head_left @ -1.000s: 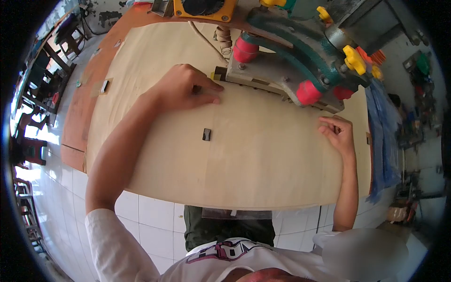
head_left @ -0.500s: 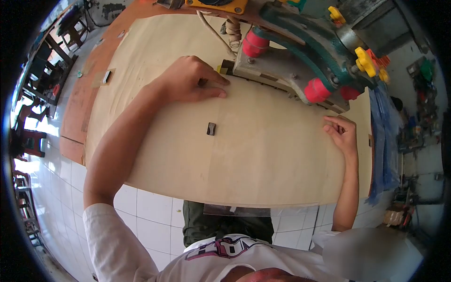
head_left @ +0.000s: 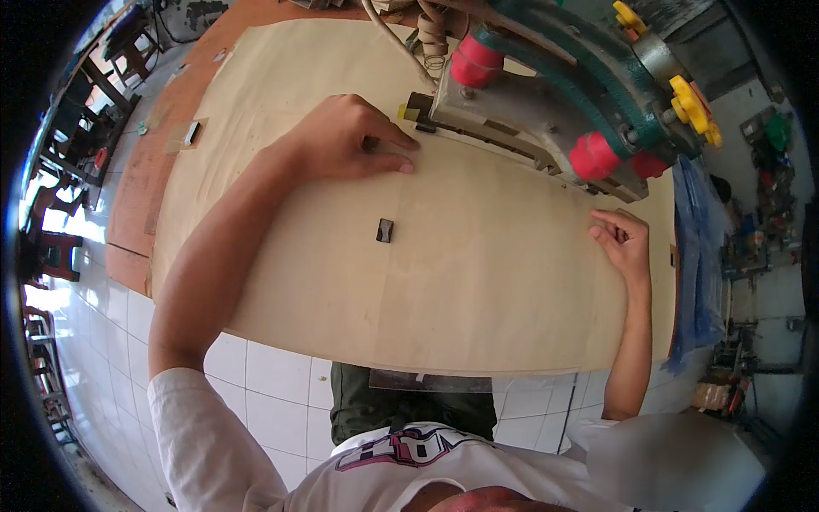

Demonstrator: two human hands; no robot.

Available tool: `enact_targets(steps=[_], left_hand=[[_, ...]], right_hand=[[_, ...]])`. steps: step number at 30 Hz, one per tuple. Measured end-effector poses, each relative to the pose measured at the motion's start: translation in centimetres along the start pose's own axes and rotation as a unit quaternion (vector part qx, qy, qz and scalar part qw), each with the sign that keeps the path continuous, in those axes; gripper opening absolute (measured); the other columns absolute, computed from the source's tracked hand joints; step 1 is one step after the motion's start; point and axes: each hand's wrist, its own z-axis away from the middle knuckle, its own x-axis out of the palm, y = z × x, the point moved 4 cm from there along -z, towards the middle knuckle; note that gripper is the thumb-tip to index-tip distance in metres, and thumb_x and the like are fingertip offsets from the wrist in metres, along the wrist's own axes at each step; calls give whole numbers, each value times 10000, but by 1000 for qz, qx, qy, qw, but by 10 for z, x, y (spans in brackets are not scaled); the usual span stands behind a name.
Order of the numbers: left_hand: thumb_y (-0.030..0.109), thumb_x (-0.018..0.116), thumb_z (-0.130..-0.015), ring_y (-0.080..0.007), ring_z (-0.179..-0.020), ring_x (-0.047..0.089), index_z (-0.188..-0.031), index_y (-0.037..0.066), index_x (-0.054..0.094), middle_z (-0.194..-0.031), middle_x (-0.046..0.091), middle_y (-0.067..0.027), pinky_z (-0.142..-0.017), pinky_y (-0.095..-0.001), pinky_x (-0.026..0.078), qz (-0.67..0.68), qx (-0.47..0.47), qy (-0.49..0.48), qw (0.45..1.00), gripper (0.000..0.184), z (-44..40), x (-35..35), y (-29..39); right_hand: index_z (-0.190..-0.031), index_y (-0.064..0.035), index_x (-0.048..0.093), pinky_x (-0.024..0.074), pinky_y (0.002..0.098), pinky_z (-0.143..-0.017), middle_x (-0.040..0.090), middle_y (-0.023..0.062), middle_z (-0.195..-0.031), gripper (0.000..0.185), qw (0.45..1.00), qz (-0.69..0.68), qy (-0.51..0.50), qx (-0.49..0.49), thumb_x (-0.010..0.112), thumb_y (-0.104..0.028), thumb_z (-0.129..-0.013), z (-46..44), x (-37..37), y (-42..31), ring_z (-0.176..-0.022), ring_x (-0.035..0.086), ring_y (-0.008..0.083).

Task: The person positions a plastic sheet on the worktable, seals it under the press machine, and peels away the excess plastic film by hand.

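Note:
My left hand (head_left: 354, 141) lies on the pale sheet (head_left: 281, 290), with thumb and index finger stretched apart near the left end of a green press-like machine's head (head_left: 563, 68). No object shows between them. My right hand (head_left: 625, 243) rests near the head's right end, its fingers loosely bent and a small gap between thumb and index. Between the hands is a faint band (head_left: 495, 273) of slightly different shade; it may be clear film, but I cannot tell. A small dark block (head_left: 385, 230) sits below my left hand.
Pink-red knobs (head_left: 593, 156) and a yellow wing knob (head_left: 693, 105) stick out from the machine. A cable (head_left: 388, 34) hangs beside it. Clear plastic (head_left: 431, 381) hangs at the table's front edge. Blue plastic (head_left: 695, 264) lies along the right side.
The machine's head has shifted up and to the right and looks larger, as if lifted. Both my hands have stayed nearly in place.

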Motion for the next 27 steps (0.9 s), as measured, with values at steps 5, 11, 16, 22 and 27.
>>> enact_targets(steps=[5,11,16,22,27], left_hand=[[308,784,-783,-229,-647,676,-932,123,784,-789,729,-91,-614,-338,519,16,11,39,999,238,0,4,-6],[307,786,-780,-226,-634,672,-935,124,784,-788,729,-90,-610,-336,518,13,22,49,998,240,0,3,-5],[312,784,-783,-223,-638,676,-938,123,783,-791,731,-88,-614,-334,522,13,0,39,999,245,0,2,-3],[324,781,-786,-225,-640,679,-936,121,782,-798,732,-89,-618,-335,524,9,-20,23,999,253,-1,0,-2],[329,778,-790,-226,-642,681,-945,123,782,-800,733,-93,-620,-336,523,10,-22,27,999,259,0,0,-2]], right_hand=[[-1044,-43,747,284,223,-501,426,-44,-637,304,1000,-14,6,-8,812,-98,-752,0,1,-2,-566,354,50],[-1043,-31,742,281,227,-507,419,-40,-635,312,1000,9,7,-6,820,-121,-755,-1,1,-7,-568,355,56],[-1041,-29,741,278,228,-508,417,-38,-636,303,1000,8,8,-12,815,-127,-765,-1,1,-7,-567,353,58],[-1049,-31,739,266,213,-503,436,-43,-649,296,1000,1,9,-14,807,-124,-777,-1,1,-7,-564,349,45],[-1043,-27,740,283,217,-499,428,-34,-639,291,1000,3,12,-18,807,-103,-770,-1,1,-6,-561,353,52]])
